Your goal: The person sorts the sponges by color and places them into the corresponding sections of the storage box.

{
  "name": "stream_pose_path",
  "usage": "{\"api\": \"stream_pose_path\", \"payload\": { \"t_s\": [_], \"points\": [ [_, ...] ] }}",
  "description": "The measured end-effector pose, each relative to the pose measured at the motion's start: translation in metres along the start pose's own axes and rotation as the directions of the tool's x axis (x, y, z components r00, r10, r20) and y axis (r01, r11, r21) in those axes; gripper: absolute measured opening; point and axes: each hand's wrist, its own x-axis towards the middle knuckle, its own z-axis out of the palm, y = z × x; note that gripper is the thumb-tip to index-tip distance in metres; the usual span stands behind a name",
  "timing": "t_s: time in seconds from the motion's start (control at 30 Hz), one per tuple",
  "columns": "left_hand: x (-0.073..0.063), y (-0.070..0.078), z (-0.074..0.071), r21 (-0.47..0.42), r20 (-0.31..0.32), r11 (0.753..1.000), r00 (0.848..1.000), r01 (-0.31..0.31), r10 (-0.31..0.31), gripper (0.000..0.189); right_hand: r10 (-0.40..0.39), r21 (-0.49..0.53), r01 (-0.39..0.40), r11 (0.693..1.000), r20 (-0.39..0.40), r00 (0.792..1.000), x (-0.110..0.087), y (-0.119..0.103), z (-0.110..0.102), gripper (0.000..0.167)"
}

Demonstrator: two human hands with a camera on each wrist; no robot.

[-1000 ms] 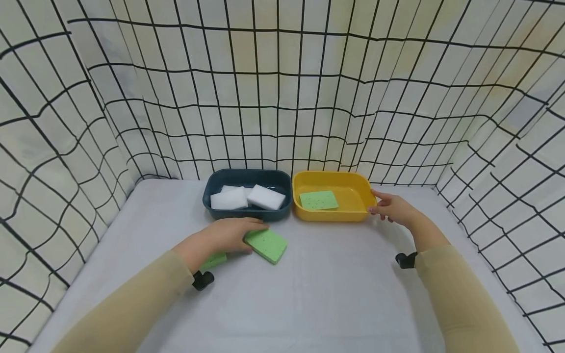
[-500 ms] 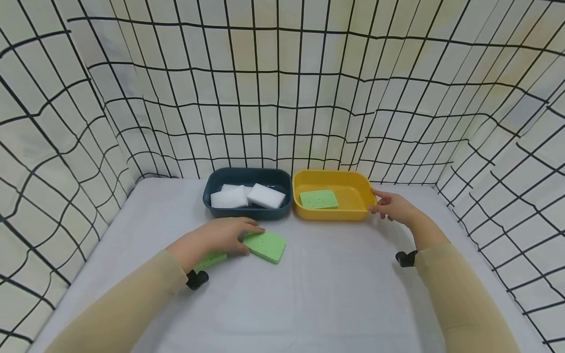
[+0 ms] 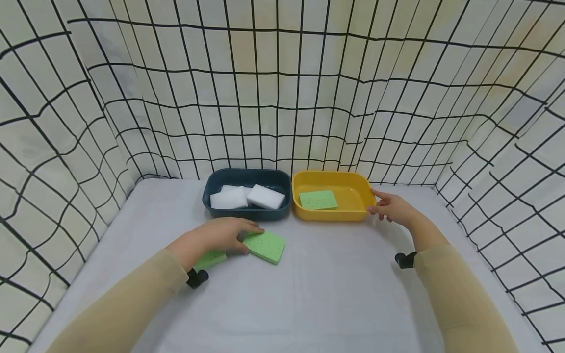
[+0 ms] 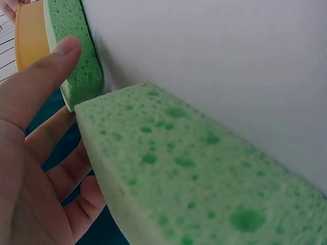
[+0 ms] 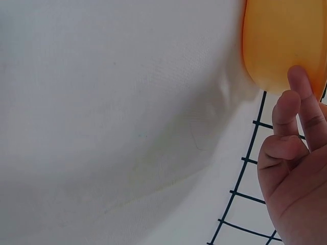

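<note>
In the head view my left hand (image 3: 220, 235) has its thumb and index finger around the left end of a green sponge (image 3: 267, 246) lying on the white table. The left wrist view shows the thumb (image 4: 66, 48) over that sponge (image 4: 76, 61), the other fingers curled beyond it. A second green sponge (image 3: 211, 260) lies under my left wrist, partly hidden. My right hand (image 3: 394, 208) holds the right end of a yellow tray (image 3: 331, 215), fingertips at its rim. Inside this tray is another green sponge (image 3: 319, 199).
A dark blue tray (image 3: 247, 214) stands against the yellow one on the left, with several white sponges (image 3: 266, 196) in it. A white wall with black grid lines (image 3: 278, 98) rises behind the trays and along both sides of the table (image 3: 326, 289).
Over the last second my left hand has shifted slightly left, and the green sponge at its fingers a little too. My right hand and both trays stay in place.
</note>
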Motion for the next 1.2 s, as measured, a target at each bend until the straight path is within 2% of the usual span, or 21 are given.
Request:
{"api": "stream_pose_path", "payload": {
  "t_s": [0.3,0.5,0.87,1.2],
  "points": [
    [0.001,0.003,0.001,-0.004,-0.013,1.0,1.0,-0.007,0.007,0.062,-0.011,0.001,0.011,1.0,-0.004,1.0,0.0,0.002,-0.001,0.085],
    [-0.001,0.008,-0.001,-0.023,-0.026,0.999,0.999,-0.033,0.032,0.061,-0.008,0.004,0.008,1.0,-0.001,1.0,-0.001,0.003,0.0,0.086],
    [0.005,0.014,-0.01,-0.025,-0.125,0.999,0.991,-0.048,0.044,0.061,-0.015,0.005,0.015,1.0,-0.006,1.0,0.0,0.003,-0.001,0.084],
    [0.024,0.032,-0.023,-0.08,-0.24,0.996,0.971,-0.032,0.012,0.065,-0.005,0.002,0.005,1.0,-0.006,1.0,0.0,0.001,0.0,0.084]
  ]
}}
